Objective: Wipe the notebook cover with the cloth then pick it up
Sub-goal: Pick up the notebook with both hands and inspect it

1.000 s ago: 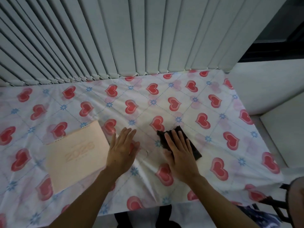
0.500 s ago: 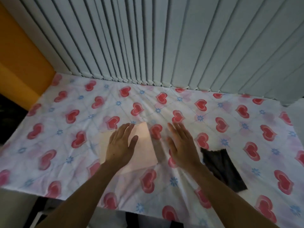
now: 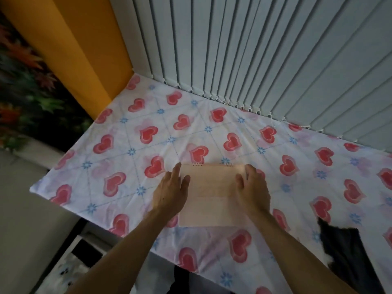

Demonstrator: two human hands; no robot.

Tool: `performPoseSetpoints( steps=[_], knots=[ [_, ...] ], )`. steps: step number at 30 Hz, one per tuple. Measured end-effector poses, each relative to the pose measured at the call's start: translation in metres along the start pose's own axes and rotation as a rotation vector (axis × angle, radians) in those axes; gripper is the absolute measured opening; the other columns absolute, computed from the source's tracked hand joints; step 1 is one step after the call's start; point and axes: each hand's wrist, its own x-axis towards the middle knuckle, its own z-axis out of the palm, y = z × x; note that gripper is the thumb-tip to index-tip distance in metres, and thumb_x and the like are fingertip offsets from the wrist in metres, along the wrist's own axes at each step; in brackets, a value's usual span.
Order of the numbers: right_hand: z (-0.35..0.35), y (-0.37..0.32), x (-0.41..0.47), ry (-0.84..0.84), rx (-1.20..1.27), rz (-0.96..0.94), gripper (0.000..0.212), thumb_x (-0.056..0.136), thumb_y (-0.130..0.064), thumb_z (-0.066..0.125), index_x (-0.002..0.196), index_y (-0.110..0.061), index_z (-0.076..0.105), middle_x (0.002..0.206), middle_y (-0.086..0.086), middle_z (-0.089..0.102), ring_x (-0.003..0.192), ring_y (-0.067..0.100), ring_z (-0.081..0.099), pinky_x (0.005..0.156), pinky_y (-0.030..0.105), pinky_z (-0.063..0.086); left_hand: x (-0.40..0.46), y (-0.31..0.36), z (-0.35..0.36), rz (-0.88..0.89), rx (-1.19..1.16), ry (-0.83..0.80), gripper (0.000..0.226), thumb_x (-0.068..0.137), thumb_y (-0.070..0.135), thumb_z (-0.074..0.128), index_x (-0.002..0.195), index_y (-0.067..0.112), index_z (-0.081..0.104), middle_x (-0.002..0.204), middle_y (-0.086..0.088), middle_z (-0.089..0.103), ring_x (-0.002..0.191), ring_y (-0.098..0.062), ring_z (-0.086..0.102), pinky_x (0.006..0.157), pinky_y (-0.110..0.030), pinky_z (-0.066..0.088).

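The notebook (image 3: 209,195) lies flat on the table (image 3: 131,158), near its front edge, w/ the wire binding along the far side. The left hand (image 3: 171,194) rests on its left edge and the right hand (image 3: 252,193) on its right edge, so the book sits between them. Fingers on both hands are spread and loose, not closed on anything; whether any fingertips have got under the cover, can't tell.

Probably light: thin, pale peach card cover, matte, faint print too blurry to read. Likely stiff enough to lift flat but will flex if held by one corner. The wire coils show as two short groups at the far edge, and that's the rigid side. Best hold is prob. the two short edges, thumbs on top and fingers slid under, or a pinch along the binding. It's not fragile, though the cover corners could crease.

It lies on a thin cotton sheet (image 3: 297,162), white w/ red hearts and blue flowers, wrinkled and loose on the table. Soft fabric could bunch up w/ the book when fingers dig under, so press down a bit first.

The cloth (image 3: 347,251) is dark, limp and fuzzy-looking, lying well apart to the right at the table's front edge, w/ neither hand touching it. Grey vertical blinds (image 3: 275,60) hang behind, and an orange wall (image 3: 80,45) is to the left.
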Motion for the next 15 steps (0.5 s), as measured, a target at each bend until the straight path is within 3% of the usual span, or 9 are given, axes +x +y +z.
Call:
performPoseSetpoints(
  steps=[3, 9, 12, 15],
  knots=[
    [0.001, -0.002, 0.007, -0.02, 0.033, 0.071, 0.044, 0.096, -0.04, 0.05, 0.133, -0.017, 0.046, 0.129, 0.013, 0.057, 0.111, 0.033, 0.058, 0.084, 0.049, 0.052, -0.003, 0.006, 0.004, 0.009, -0.033, 0.013, 0.054, 0.096, 0.053, 0.03, 0.144, 0.03, 0.025, 0.131, -0.006, 0.056, 0.107, -0.029, 0.059, 0.088, -0.05, 0.052],
    [-0.004, -0.009, 0.013, 0.032, 0.225, 0.129, 0.036, 0.096, -0.032, 0.052, 0.129, -0.018, 0.05, 0.122, 0.009, 0.063, 0.108, 0.029, 0.062, 0.086, 0.042, 0.052, -0.002, 0.023, -0.002, -0.088, -0.208, 0.117, 0.05, 0.095, 0.051, 0.036, 0.14, 0.029, 0.031, 0.128, -0.007, 0.062, 0.105, -0.031, 0.063, 0.088, -0.052, 0.052],
    [-0.011, -0.013, 0.012, 0.052, 0.394, 0.19, 0.036, 0.093, -0.03, 0.053, 0.127, -0.019, 0.05, 0.102, 0.009, 0.068, 0.091, 0.026, 0.065, 0.076, 0.038, 0.056, 0.005, 0.033, -0.012, -0.135, -0.342, 0.13, 0.048, 0.096, 0.049, 0.04, 0.139, 0.028, 0.034, 0.127, -0.006, 0.063, 0.103, -0.028, 0.063, 0.086, -0.048, 0.053],
    [-0.023, -0.017, 0.018, 0.112, 0.583, 0.268, 0.037, 0.091, -0.026, 0.056, 0.127, -0.016, 0.053, 0.081, -0.007, 0.062, 0.074, 0.005, 0.059, 0.062, 0.023, 0.044, 0.017, 0.044, -0.025, -0.17, -0.504, 0.109, 0.047, 0.096, 0.045, 0.043, 0.138, 0.024, 0.04, 0.127, -0.007, 0.062, 0.103, -0.026, 0.061, 0.088, -0.049, 0.051]
  ],
)
